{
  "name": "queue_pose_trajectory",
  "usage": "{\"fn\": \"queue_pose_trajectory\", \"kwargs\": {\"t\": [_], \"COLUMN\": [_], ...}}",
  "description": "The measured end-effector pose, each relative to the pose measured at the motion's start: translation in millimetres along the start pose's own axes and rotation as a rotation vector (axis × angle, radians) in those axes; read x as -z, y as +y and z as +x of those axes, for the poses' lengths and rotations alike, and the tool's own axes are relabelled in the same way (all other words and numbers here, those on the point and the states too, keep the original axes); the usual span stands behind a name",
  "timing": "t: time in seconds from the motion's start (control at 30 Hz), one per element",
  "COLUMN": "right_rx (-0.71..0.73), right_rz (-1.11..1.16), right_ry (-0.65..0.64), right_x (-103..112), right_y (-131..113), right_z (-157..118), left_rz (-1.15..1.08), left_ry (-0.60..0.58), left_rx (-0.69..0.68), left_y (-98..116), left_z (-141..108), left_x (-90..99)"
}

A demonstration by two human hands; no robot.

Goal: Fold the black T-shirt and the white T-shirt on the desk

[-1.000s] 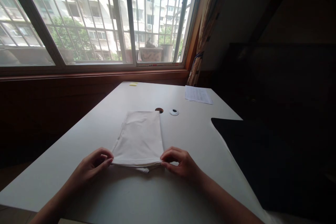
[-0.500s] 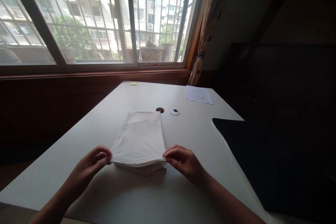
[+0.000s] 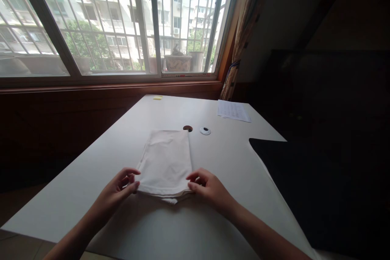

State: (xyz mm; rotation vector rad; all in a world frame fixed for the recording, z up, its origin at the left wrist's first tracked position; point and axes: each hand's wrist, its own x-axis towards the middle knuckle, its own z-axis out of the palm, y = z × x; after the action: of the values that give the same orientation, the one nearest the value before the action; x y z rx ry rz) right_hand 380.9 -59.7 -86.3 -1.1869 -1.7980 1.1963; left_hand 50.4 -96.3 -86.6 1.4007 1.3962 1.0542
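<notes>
A folded white cloth lies flat on the white table, its layered near edge slightly uneven with a small corner poking out below. My left hand is at the cloth's near left corner, thumb and index finger apart, fingertips at its edge. At the near right corner is my right hand, its thumb and index finger parted a little and touching the cloth's edge. Neither hand grips the cloth.
Beyond the cloth are a round cable hole and its white cover. Printed papers lie at the back right, a yellow note at the back left. A dark mat covers the right side. A barred window stands behind.
The near edge of the cloth has come down onto the table. Both hands have loosened their pinch, and the left hand has shifted inward to the right.
</notes>
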Motion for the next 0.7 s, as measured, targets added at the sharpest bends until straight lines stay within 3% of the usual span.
{"fn": "queue_pose_trajectory", "kwargs": {"t": [0.17,0.43,0.7], "right_rx": [-0.087,0.015,-0.087], "right_rz": [0.197,0.360,0.360], "right_ry": [0.038,0.182,0.117], "right_x": [2,11,6], "right_y": [-11,-40,-45], "right_z": [5,14,-11], "left_rz": [-0.128,-0.203,-0.112], "left_ry": [-0.010,-0.012,-0.039], "left_rx": [-0.020,-0.096,0.001], "left_y": [16,40,38], "left_z": [6,25,-3], "left_x": [3.6,21.2,17.5]}}
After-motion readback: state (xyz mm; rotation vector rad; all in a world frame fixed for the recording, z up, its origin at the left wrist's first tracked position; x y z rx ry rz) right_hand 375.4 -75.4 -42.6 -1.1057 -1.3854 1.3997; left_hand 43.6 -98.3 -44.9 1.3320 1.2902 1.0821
